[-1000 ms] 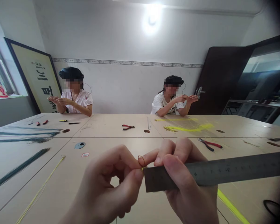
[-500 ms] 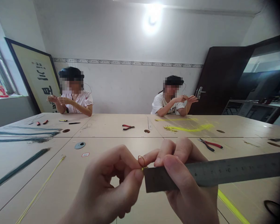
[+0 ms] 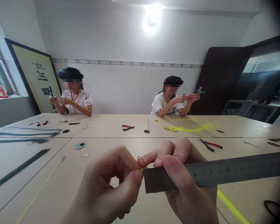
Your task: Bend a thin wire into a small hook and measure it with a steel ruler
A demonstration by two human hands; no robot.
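Observation:
In the head view, a long metal ruler (image 3: pixel 212 171) reaches from the centre to the right edge. My right hand (image 3: pixel 186 174) is closed on it, thumb on its front face near the left end. My left hand (image 3: pixel 116 180) pinches a small yellow knot (image 3: pixel 142 169) between thumb and index finger, right beside the ruler's end. A thin copper-coloured ring (image 3: pixel 141 161) stands up above that knot, between the fingertips of both hands. Any thread running on from the knot is mostly hidden by my hands.
Red-handled pliers (image 3: pixel 210 145) lie beyond my right hand, with a yellow thread bundle (image 3: pixel 232 203) below. At left are yellow threads (image 3: pixel 44 183), a dark green bundle (image 3: pixel 18 169) and a grey disc (image 3: pixel 79 146). Two people sit across the table (image 3: pixel 116 124).
My hands, the ring and the ruler hold almost the same place. Across the table, the right person's hands have shifted slightly, and the left person's head has moved a little left.

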